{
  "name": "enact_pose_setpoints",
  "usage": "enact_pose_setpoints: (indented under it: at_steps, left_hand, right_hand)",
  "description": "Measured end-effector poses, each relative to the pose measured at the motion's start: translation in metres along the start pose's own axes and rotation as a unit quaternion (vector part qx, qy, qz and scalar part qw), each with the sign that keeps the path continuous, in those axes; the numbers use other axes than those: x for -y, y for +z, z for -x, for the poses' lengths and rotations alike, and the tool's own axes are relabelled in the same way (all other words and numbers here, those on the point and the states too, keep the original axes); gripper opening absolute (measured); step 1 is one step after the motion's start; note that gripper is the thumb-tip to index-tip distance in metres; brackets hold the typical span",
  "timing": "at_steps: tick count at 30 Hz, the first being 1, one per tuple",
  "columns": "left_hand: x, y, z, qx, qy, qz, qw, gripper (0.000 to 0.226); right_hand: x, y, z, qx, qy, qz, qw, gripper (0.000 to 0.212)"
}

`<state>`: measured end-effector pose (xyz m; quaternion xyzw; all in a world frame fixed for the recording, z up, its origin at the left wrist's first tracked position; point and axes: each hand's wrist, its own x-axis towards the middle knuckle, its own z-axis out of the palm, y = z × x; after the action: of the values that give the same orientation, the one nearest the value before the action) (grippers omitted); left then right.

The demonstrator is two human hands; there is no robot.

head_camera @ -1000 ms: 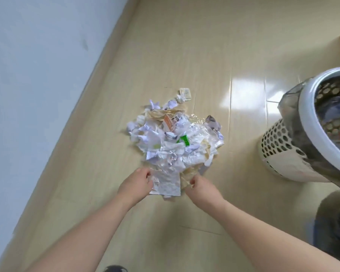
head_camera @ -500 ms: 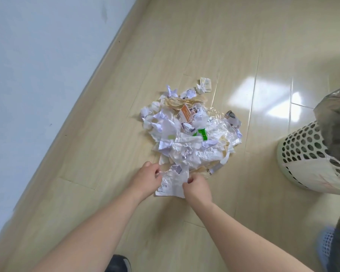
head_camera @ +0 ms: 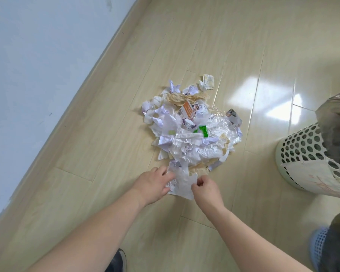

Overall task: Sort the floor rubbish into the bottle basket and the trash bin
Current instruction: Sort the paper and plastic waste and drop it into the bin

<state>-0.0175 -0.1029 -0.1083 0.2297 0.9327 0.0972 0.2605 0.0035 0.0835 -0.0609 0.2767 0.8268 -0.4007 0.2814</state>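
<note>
From the head view I look down on a pile of rubbish (head_camera: 192,126) lying on the pale wood-pattern floor (head_camera: 224,46), near the white wall (head_camera: 37,55) that runs along the left. The pile is mostly crumpled white paper, with brown paper (head_camera: 185,97) at its far side, a small orange-and-white carton (head_camera: 187,111) beside that, a green wrapper (head_camera: 203,131) near the middle and clear plastic film (head_camera: 220,124) toward the right.

At the near edge of the pile, my left hand (head_camera: 152,183) rests on a white paper sheet (head_camera: 182,183), fingers fairly straight and lying against its left side. My right hand (head_camera: 206,188) has its fingers curled, pinching the right edge of the same sheet. The sheet lies partly on the floor, touching the pile.

Well to the right stands a perforated white trash bin (head_camera: 298,152) with a dark liner bag (head_camera: 336,124) draped over its rim. A blue mesh object (head_camera: 318,246) shows at the lower right edge, too cut off to identify. A dark shoe (head_camera: 116,260) peeks out between my forearms.
</note>
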Motion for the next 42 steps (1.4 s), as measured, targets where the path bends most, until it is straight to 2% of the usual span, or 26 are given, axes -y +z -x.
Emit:
enact_pose_setpoints:
  at_steps: [2, 6, 9, 13, 15, 18, 22, 25, 28, 32, 37, 40, 42]
  left_hand:
    - [-0.006, 0.003, -0.001, 0.004, 0.014, -0.027, 1.0, 0.031]
    - [-0.005, 0.002, -0.002, 0.014, 0.014, 0.001, 1.0, 0.028]
    - [0.006, -0.01, 0.006, 0.021, -0.01, 0.046, 0.999, 0.024]
    - [0.008, -0.047, 0.016, -0.012, -0.062, 0.081, 0.995, 0.017]
    - [-0.007, -0.076, 0.016, -0.024, -0.073, 0.098, 0.992, 0.016]
    - [-0.051, -0.123, 0.006, -0.046, -0.066, 0.119, 0.99, 0.011]
    - [-0.157, -0.184, 0.001, -0.093, -0.006, 0.173, 0.981, 0.01]
    - [-0.248, -0.215, 0.005, -0.098, 0.053, 0.166, 0.98, 0.006]
    - [-0.333, -0.228, 0.007, -0.075, 0.091, 0.152, 0.981, 0.01]
    - [-0.429, -0.217, 0.005, -0.034, 0.114, 0.165, 0.979, 0.014]
    - [-0.506, -0.174, -0.008, 0.023, 0.106, 0.163, 0.981, 0.014]
    - [-0.532, -0.146, -0.017, 0.073, 0.093, 0.128, 0.985, 0.013]
    - [-0.54, -0.134, -0.02, 0.123, 0.088, 0.092, 0.984, 0.025]
  right_hand:
    - [-0.002, 0.001, 0.0, 0.005, -0.003, -0.003, 1.0, 0.006]
    - [-0.004, 0.0, 0.001, 0.012, 0.004, -0.008, 1.0, 0.004]
    - [-0.001, -0.01, 0.006, 0.02, 0.016, -0.007, 1.0, 0.004]
    - [0.014, -0.047, 0.017, 0.028, 0.007, 0.024, 0.999, 0.003]
    - [0.026, -0.077, 0.032, 0.029, -0.01, 0.036, 0.999, 0.013]
    - [0.043, -0.131, 0.06, 0.006, -0.046, 0.057, 0.997, 0.022]
    - [0.042, -0.209, 0.1, -0.065, -0.062, 0.057, 0.994, 0.022]
    - [0.019, -0.268, 0.132, -0.087, -0.042, 0.051, 0.994, 0.02]
    - [-0.024, -0.323, 0.162, -0.134, -0.021, 0.094, 0.986, 0.018]
    - [-0.105, -0.38, 0.191, -0.198, 0.042, 0.078, 0.976, 0.023]
    - [-0.201, -0.403, 0.209, -0.238, 0.119, 0.024, 0.964, 0.022]
    - [-0.238, -0.396, 0.209, -0.229, 0.143, -0.01, 0.963, 0.028]
    - [-0.251, -0.388, 0.205, -0.207, 0.138, -0.027, 0.968, 0.043]
